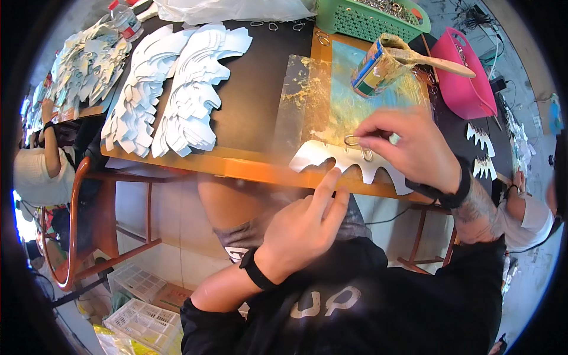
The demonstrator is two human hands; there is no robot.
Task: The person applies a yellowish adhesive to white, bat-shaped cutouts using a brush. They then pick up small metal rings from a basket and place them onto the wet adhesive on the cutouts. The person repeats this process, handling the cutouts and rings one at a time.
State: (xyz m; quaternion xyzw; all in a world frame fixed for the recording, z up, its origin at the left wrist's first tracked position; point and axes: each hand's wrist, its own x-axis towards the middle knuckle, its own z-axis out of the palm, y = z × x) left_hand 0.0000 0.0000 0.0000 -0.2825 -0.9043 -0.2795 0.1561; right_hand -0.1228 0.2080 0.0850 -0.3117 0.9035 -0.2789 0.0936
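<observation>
A white piece with a scalloped edge lies at the table's front edge, its pointed tabs towards me. Above it, my right hand pinches a small metal ring between thumb and fingertips. Another shiny metal loop shows just below, close to the white piece; whether the two are joined I cannot tell. My left hand has its fingers stretched out, the index fingertip at the piece's scalloped edge. Beyond the hands, a glue-smeared can stands on a stained board, with a wooden-handled brush lying across its top.
Two overlapping rows of white pieces lie to the left. A green basket of metal parts and a pink basket stand at the back right. A wooden chair is at left. Other people sit on both sides.
</observation>
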